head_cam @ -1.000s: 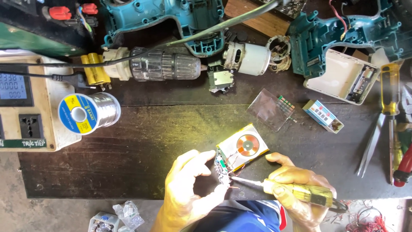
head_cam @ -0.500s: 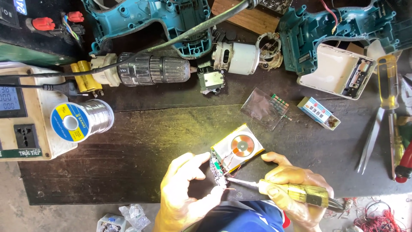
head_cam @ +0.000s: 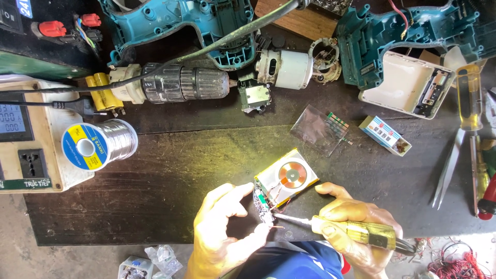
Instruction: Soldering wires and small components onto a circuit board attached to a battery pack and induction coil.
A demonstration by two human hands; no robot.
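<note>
Clearly the work stood at the soldering step. The right hand (head_cam: 356,230) was closed around the yellow translucent handle of a soldering iron (head_cam: 330,228), whose metal tip reached left to the lower end of a small circuit board (head_cam: 262,204). The left hand (head_cam: 222,232) steadied that board, forefinger curled over its top and thumb pressing in from below, so the grip was pinched on the board's edge. The board was joined by thin wires to a flat silver battery pack (head_cam: 287,178) carrying a round copper charging coil (head_cam: 292,174), and both lay near the front edge of the dark wooden table (head_cam: 170,175).

Further out, a spool of solder wire (head_cam: 99,144) lay on its side to the left, beside a cream power unit (head_cam: 31,150) with a socket. An empty white plastic casing (head_cam: 405,85) sat at the upper right. A drill chuck with gearbox (head_cam: 175,82), a motor (head_cam: 284,68) and teal drill housing halves (head_cam: 392,36) lined the back.

By my judgement, the next move called for a steady tip on a single joint and solder brought in, since neither hand held any.
</note>
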